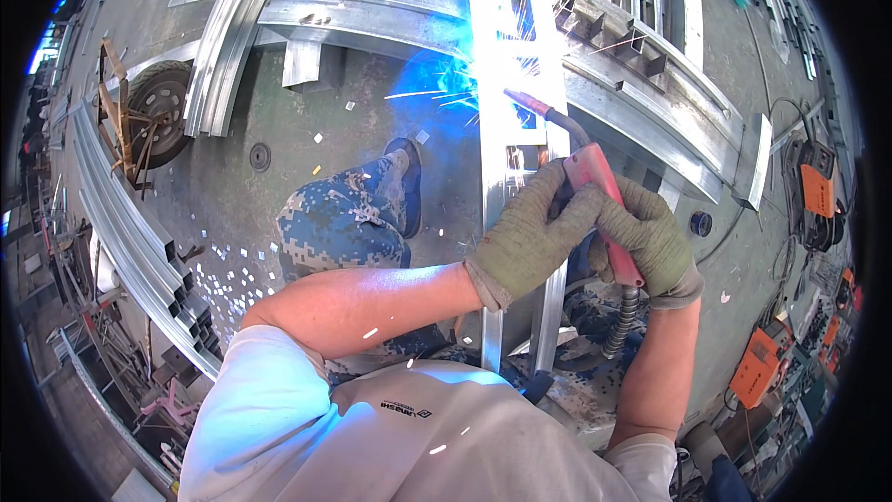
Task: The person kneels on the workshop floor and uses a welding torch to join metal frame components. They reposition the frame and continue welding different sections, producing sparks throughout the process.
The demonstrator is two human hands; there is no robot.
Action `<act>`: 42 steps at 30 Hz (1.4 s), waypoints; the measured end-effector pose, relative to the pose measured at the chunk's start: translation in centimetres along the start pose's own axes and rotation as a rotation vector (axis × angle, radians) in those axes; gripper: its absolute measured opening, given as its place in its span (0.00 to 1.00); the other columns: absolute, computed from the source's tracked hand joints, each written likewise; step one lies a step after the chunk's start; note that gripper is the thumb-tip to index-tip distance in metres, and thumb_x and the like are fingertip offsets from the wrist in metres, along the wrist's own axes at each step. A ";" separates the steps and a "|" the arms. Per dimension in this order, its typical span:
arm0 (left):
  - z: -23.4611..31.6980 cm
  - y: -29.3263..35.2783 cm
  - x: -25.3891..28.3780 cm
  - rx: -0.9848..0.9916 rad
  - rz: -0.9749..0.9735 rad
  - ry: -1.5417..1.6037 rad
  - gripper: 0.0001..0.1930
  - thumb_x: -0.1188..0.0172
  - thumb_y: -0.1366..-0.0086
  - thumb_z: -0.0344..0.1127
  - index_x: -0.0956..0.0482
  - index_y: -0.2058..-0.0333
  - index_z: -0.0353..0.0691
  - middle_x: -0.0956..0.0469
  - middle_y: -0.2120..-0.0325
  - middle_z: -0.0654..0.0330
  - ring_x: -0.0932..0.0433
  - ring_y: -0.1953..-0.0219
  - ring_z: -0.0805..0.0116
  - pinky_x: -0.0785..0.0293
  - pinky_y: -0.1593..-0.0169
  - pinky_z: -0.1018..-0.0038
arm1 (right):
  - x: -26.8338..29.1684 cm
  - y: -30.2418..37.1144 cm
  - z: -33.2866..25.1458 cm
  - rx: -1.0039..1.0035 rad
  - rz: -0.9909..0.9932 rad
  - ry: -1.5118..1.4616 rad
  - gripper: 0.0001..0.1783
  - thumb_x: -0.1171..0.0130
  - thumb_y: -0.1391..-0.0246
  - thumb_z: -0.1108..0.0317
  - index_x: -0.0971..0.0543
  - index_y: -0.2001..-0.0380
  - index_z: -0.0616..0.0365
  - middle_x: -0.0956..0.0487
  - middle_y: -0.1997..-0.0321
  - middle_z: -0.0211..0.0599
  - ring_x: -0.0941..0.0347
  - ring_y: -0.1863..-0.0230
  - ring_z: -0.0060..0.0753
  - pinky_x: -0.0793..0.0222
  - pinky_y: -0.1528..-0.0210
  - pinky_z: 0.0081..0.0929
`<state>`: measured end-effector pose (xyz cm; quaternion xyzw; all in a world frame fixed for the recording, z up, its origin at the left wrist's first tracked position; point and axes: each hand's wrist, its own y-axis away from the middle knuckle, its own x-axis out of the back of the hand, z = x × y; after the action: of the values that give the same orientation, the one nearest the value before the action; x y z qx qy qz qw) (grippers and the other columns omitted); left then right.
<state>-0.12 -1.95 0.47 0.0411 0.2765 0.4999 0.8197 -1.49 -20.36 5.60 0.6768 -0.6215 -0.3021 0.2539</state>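
One red-handled welding torch [592, 169], long axis pointing to 11 o'clock; olive-gloved left hand [537, 234], right hand [658, 237]: fingers gripping it.

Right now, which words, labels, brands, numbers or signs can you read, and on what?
Pale shirt: small dark lettering beside a logo; wording not copied here.
Upper orange panel, right: marking too small to read.
Lower orange panel, right: likewise too small.
Welding torch: none visible.
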 end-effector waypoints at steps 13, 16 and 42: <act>-0.7 -0.1 0.0 -0.005 -0.007 0.050 0.20 0.43 0.20 0.40 0.27 0.37 0.36 0.22 0.53 0.62 0.27 0.52 0.77 0.27 0.46 0.74 | 0.3 -0.2 0.3 -0.009 -0.008 -0.001 0.30 0.31 0.34 0.57 0.23 0.36 0.61 0.18 0.70 0.31 0.22 0.78 0.22 0.29 0.80 0.21; -0.5 0.0 -0.1 -0.009 -0.001 0.042 0.20 0.43 0.21 0.40 0.27 0.38 0.36 0.22 0.53 0.62 0.27 0.52 0.77 0.27 0.46 0.74 | 0.2 -0.2 0.4 -0.003 0.004 -0.028 0.30 0.31 0.34 0.57 0.23 0.36 0.61 0.18 0.70 0.31 0.22 0.78 0.22 0.30 0.80 0.21; -2.2 3.3 -1.1 0.062 -0.076 -0.025 0.19 0.46 0.19 0.45 0.26 0.42 0.36 0.24 0.60 0.65 0.30 0.59 0.79 0.28 0.54 0.75 | -0.1 4.3 2.5 -0.055 0.033 0.011 0.28 0.30 0.35 0.62 0.23 0.36 0.62 0.18 0.70 0.30 0.23 0.77 0.22 0.28 0.77 0.23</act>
<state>-4.18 -1.66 0.21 0.0623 0.2830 0.4591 0.8398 -6.27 -20.58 6.93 0.6608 -0.6226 -0.3114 0.2807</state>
